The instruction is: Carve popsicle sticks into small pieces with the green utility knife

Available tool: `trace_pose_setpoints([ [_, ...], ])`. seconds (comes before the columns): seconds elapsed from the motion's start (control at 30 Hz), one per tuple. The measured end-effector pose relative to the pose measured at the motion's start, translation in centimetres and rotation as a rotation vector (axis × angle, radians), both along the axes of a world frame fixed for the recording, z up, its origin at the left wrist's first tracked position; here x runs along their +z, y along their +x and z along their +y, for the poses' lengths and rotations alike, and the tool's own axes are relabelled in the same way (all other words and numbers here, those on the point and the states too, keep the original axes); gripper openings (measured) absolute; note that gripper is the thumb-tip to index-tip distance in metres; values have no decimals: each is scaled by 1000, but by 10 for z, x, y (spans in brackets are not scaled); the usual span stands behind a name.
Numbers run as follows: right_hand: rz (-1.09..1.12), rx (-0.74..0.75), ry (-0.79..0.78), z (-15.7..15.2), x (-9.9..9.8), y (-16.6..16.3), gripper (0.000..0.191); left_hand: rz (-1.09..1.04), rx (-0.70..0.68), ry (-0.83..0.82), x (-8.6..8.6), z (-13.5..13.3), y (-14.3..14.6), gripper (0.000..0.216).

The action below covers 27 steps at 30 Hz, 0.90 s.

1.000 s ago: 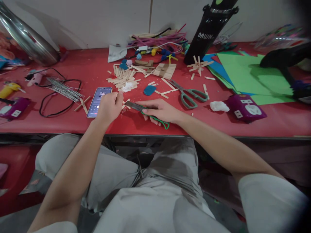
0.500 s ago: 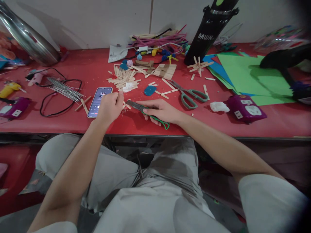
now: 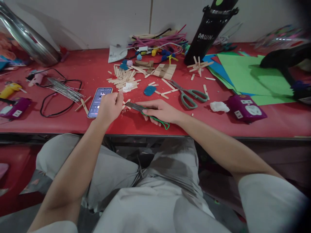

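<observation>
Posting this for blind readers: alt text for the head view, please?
The right hand holds a green-handled cutting tool on the red table, blade toward a wooden stick pinched in the left hand. A phone lies beside it; loose craft sticks and scissors behind.

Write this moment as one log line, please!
left hand: pinches craft stick | right hand: grips green cutter | phone: beside left hand

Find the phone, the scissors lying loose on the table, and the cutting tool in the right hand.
phone (image 3: 97, 103): head view, lit screen.
scissors (image 3: 184, 93): head view, where the handles meet.
cutting tool (image 3: 134, 106): head view, grey blade.
</observation>
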State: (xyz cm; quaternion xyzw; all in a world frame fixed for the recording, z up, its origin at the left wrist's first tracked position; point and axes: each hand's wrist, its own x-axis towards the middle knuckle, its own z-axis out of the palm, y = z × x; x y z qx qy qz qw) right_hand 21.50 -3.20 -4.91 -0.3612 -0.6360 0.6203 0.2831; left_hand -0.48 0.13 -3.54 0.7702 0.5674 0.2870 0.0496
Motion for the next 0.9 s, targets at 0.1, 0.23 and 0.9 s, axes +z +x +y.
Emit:
trace_pose_setpoints([
  [0.1, 7, -23, 3, -1, 1, 0, 52, -8, 6, 1, 0, 0, 0, 49],
  [0.23, 7, -53, 2, 0, 2, 0, 51, -7, 8, -13, 2, -1, 1, 50],
  [0.9, -6, -14, -3, 0, 1, 0, 53, 23, 25, -10, 3, -1, 1, 50],
])
